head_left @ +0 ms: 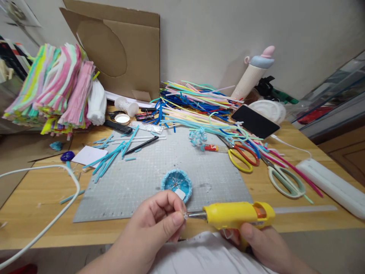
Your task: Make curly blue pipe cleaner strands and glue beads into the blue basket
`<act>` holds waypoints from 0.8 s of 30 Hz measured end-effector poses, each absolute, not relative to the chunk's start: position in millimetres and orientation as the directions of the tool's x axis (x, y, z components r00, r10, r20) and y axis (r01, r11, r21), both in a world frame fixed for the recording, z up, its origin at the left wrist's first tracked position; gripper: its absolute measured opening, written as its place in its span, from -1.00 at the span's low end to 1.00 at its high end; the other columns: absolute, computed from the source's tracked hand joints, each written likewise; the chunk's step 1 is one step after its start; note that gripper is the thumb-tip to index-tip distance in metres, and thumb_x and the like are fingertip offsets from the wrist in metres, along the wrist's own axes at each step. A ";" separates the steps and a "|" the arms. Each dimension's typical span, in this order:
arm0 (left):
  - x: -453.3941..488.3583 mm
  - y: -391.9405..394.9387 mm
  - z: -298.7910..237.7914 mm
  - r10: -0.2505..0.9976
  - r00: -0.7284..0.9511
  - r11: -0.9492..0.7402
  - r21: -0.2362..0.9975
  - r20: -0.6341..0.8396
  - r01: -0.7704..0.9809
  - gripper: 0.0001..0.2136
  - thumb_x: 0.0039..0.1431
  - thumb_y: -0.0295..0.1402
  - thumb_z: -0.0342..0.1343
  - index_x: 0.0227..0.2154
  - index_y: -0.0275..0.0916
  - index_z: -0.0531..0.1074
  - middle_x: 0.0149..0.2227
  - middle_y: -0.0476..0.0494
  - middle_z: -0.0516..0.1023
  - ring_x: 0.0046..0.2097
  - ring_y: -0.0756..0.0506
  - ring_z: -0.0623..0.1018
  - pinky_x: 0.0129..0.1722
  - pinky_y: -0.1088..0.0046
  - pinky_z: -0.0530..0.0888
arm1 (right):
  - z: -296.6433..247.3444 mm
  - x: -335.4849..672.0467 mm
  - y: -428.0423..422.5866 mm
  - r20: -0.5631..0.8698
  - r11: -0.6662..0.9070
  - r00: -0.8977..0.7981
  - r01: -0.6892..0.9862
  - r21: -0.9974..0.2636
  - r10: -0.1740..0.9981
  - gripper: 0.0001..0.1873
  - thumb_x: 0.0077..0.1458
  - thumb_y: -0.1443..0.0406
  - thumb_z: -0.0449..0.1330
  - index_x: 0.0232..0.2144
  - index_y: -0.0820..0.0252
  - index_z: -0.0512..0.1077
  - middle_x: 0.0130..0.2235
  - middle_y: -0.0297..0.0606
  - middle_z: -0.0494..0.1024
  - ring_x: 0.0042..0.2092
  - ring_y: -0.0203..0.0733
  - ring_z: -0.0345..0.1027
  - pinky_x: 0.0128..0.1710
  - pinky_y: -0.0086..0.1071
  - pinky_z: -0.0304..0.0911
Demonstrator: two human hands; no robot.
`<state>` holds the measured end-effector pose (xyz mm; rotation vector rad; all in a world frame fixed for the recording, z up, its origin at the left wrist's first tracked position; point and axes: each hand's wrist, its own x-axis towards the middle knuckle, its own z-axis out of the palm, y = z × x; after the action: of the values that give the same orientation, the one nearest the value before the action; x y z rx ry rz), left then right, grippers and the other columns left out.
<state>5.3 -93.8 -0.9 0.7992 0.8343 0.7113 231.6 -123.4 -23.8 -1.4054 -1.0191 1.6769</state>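
My right hand (pixel 252 238) is wrapped round the grip of a yellow hot glue gun (pixel 236 215), held level with its nozzle pointing left. A clear glue stick (pixel 305 209) sticks out of its back end. Between thumb and forefinger my left hand (pixel 159 219) pinches a tiny clear piece (pixel 185 215), with the metal nozzle tip touching or right beside it. What kind of piece it is, I cannot make out. Just beyond the left fingers, a small round blue fuzzy dish (pixel 176 182) sits on the grey cutting mat (pixel 142 198). A small white square (pixel 180 193) lies inside the dish.
Blue pipe cleaner pieces (pixel 105 161) and a black pen (pixel 142 145) lie on the mat's left. Scissors (pixel 286 180) and a phone (pixel 256 121) are at right. Pipe cleaner heaps (pixel 199 106) line the back. A white cable (pixel 76 186) loops at left.
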 end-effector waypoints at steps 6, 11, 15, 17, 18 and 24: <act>5.2 -93.8 -1.0 0.793 0.487 0.521 0.822 -0.366 -0.230 -0.75 0.09 -0.16 0.21 -0.45 -0.24 0.35 -0.57 0.07 0.28 -0.52 0.07 0.17 -0.51 0.54 0.12 | -21.5 229.4 -122.2 -0.430 -0.437 -0.156 -0.014 -0.899 0.889 -0.38 -0.27 -0.29 0.20 -0.65 0.13 0.28 -0.58 -0.34 0.26 -0.49 -0.22 0.11 -0.39 -0.27 0.19; 4.9 -93.5 -0.6 0.795 0.485 0.516 0.825 -0.364 -0.228 -0.76 0.11 -0.17 0.20 -0.44 -0.24 0.35 -0.56 0.07 0.29 -0.51 0.06 0.18 -0.50 0.54 0.12 | -29.5 233.6 -124.7 -0.421 -0.423 -0.163 0.022 -0.906 0.892 -0.36 -0.23 -0.30 0.17 -0.65 0.14 0.26 -0.57 -0.33 0.25 -0.48 -0.23 0.09 -0.46 -0.32 0.11; 4.6 -94.6 -2.3 0.798 0.481 0.514 0.826 -0.363 -0.230 -0.76 0.11 -0.18 0.20 -0.44 -0.24 0.35 -0.56 0.07 0.28 -0.51 0.06 0.18 -0.50 0.53 0.12 | -39.9 239.0 -128.2 -0.438 -0.442 -0.180 0.022 -0.897 0.881 -0.36 -0.21 -0.30 0.16 -0.65 0.16 0.29 -0.59 -0.35 0.23 -0.51 -0.26 0.07 -0.49 -0.34 0.09; 4.5 -94.9 -3.1 0.799 0.483 0.512 0.826 -0.359 -0.234 -0.76 0.10 -0.18 0.20 -0.44 -0.24 0.35 -0.57 0.07 0.28 -0.51 0.06 0.18 -0.50 0.53 0.12 | -43.0 240.7 -129.1 -0.432 -0.436 -0.190 0.024 -0.900 0.882 -0.35 -0.20 -0.30 0.14 -0.65 0.17 0.32 -0.60 -0.35 0.23 -0.52 -0.27 0.06 -0.48 -0.34 0.10; 4.6 -94.9 -3.2 0.800 0.482 0.511 0.827 -0.358 -0.235 -0.76 0.10 -0.17 0.20 -0.44 -0.24 0.35 -0.57 0.08 0.27 -0.51 0.06 0.18 -0.50 0.53 0.12 | -43.8 241.3 -129.3 -0.427 -0.430 -0.195 0.027 -0.902 0.883 -0.34 -0.20 -0.31 0.13 -0.65 0.18 0.33 -0.60 -0.36 0.23 -0.52 -0.28 0.06 -0.47 -0.33 0.11; 5.3 -93.2 -0.5 0.810 0.474 0.502 0.825 -0.345 -0.259 -0.75 0.09 -0.17 0.21 -0.44 -0.24 0.35 -0.56 0.07 0.27 -0.52 0.07 0.18 -0.51 0.54 0.12 | -43.9 243.5 -129.4 -0.422 -0.421 -0.200 0.049 -0.906 0.884 -0.34 -0.17 -0.30 0.13 -0.62 0.20 0.40 -0.58 -0.34 0.27 -0.52 -0.29 0.08 -0.46 -0.34 0.14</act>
<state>5.3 -93.2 -0.5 0.7822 0.8235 0.7424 243.5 -129.4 -43.9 -1.4248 -1.1274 1.6910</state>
